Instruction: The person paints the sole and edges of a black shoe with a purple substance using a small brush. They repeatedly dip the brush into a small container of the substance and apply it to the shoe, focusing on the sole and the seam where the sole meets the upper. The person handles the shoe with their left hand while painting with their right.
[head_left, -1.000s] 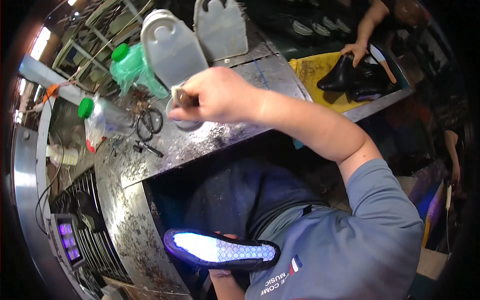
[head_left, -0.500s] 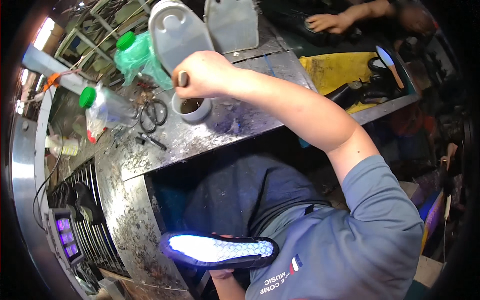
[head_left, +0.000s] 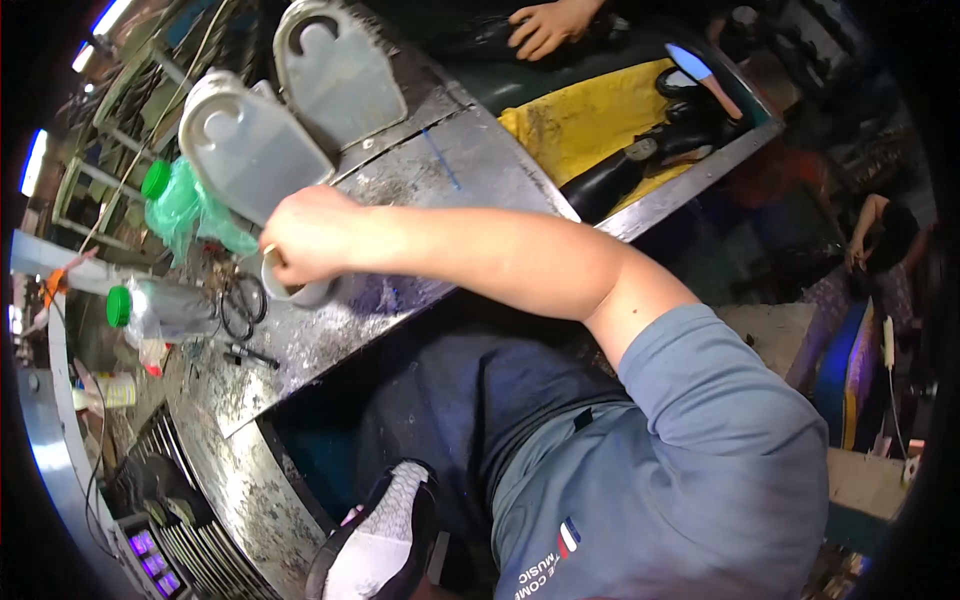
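Note:
My right hand (head_left: 312, 238) is closed around a short wooden handle (head_left: 271, 257) at the white cup (head_left: 310, 294). Whatever is at the handle's lower end is hidden by the hand and the cup. At the bottom of the view is a black shoe (head_left: 375, 545) with its pale sole turned up; the sole is smooth white at one end and patterned toward the other. My left hand grips the shoe from beneath. Only a bit of a finger (head_left: 350, 515) shows at the shoe's edge, and the rest of that hand is covered.
Past the cup stand two translucent plastic containers (head_left: 255, 150) and green-capped bottles (head_left: 118, 306). Scissors (head_left: 242, 305) and a black marker (head_left: 252, 356) lie nearby. A purple-lit lamp (head_left: 152, 562) stands lower left. Another person's hand (head_left: 550, 28) rests beyond a yellow cloth (head_left: 590, 112).
The shoe has come away from the purple lamp, turned and moved lower; its sole no longer glows. My right hand has lowered the handle to the cup. The whole view has shifted.

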